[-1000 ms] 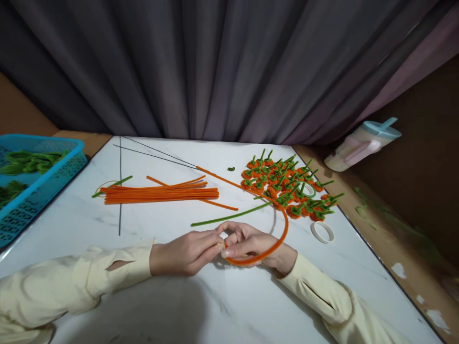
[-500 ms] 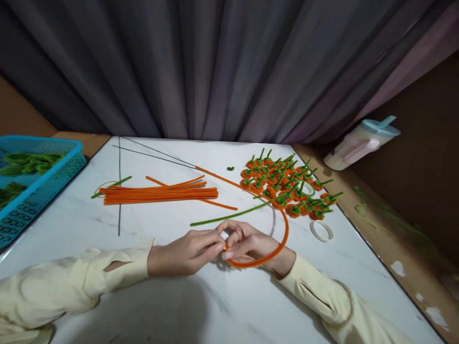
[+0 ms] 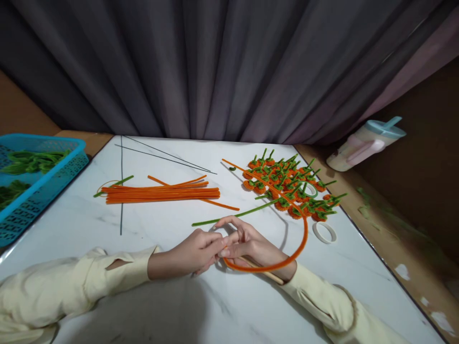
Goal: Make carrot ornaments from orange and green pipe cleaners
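My left hand (image 3: pixel 190 253) and my right hand (image 3: pixel 251 246) meet at the near middle of the white marble table (image 3: pixel 161 301). Both pinch one end of a long orange pipe cleaner (image 3: pixel 297 248), which loops right around my right hand and runs back over the pile of small orange-and-green pieces (image 3: pixel 287 188). A thin wooden stick (image 3: pixel 265 274) pokes out under my right hand toward the wrist. A green pipe cleaner (image 3: pixel 233 216) lies just beyond my fingers.
A bundle of orange pipe cleaners (image 3: pixel 161 193) lies at mid-left, crossed by thin dark wires (image 3: pixel 121 191). A blue basket (image 3: pixel 36 186) with green pieces sits at the left edge. A white ring (image 3: pixel 324 232) lies right; a pink lidded cup (image 3: pixel 362 143) stands beyond.
The orange pipe cleaner's far end has slid right, off the wires and onto the pile; its loop has widened. The wooden stick now shows under my right hand.
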A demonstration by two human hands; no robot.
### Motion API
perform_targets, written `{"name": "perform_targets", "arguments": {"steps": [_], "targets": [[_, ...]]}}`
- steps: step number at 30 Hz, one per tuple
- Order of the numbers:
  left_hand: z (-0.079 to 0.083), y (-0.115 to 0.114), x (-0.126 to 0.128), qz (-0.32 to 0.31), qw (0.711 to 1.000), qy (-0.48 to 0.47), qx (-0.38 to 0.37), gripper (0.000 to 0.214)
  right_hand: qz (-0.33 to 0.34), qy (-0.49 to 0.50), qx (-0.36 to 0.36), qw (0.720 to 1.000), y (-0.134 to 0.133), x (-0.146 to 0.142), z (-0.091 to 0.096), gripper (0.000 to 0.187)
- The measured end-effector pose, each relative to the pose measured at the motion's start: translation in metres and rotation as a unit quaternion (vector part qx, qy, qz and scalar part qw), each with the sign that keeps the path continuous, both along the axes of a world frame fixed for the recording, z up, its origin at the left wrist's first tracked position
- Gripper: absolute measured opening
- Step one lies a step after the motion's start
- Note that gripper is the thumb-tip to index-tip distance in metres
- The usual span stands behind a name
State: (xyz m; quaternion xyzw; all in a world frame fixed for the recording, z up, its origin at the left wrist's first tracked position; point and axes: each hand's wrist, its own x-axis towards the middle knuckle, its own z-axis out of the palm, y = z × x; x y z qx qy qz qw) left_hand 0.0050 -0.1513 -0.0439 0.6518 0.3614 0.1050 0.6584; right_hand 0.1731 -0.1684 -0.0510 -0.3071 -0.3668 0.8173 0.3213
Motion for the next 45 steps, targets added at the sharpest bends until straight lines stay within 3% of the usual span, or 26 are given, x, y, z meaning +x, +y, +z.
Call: {"name": "perform_targets", "arguments": {"steps": [4,12,21,25,28,29,32,35,39,41,43,45], "targets": [[-0.004,-0.002,-0.001,0.015,1.0,-0.008,-0.006,0.038,0.0,-0.019,0.008,1.0,0.001,0.001,-0.001,0.055],[-0.004,0.003,-0.002,-0.008,0.997,-0.011,0.075,0.036,0.005,-0.014,0.032,0.999,0.001,0.001,0.003,0.055],[-0.002,0.006,-0.005,-0.013,0.999,-0.031,0.019,0.042,0.001,-0.026,0.048,0.998,0.0,-0.001,0.008,0.056],[0.0,0.008,-0.003,0.022,0.999,-0.029,0.001,0.042,-0.009,-0.108,0.109,0.988,0.003,0.003,0.014,0.061],[-0.001,0.01,-0.002,0.052,0.998,-0.034,-0.022,0.042,0.014,-0.223,0.199,0.954,0.01,0.015,0.025,0.057],[-0.001,0.011,-0.002,0.06,0.997,-0.035,-0.029,0.042,0.023,-0.276,0.242,0.93,0.013,0.021,0.029,0.049],[-0.002,0.013,-0.003,0.079,0.995,-0.034,-0.043,0.042,0.081,-0.43,0.391,0.81,0.018,0.041,0.037,0.036],[-0.002,0.014,-0.003,0.094,0.995,-0.031,-0.034,0.041,0.152,-0.434,0.476,0.75,0.017,0.057,0.046,0.047],[-0.002,0.013,-0.004,0.102,0.994,-0.021,-0.017,0.04,0.17,-0.42,0.512,0.729,0.011,0.054,0.064,0.055],[-0.002,0.013,-0.004,0.101,0.995,-0.014,-0.009,0.04,0.148,-0.42,0.519,0.729,0.01,0.046,0.073,0.053],[-0.001,0.012,-0.003,0.093,0.996,-0.003,0.012,0.04,0.122,-0.401,0.519,0.745,0.01,0.039,0.076,0.038],[0.001,0.011,-0.003,0.081,0.996,0.011,0.047,0.039,0.098,-0.364,0.501,0.779,0.011,0.035,0.075,0.024]]}}
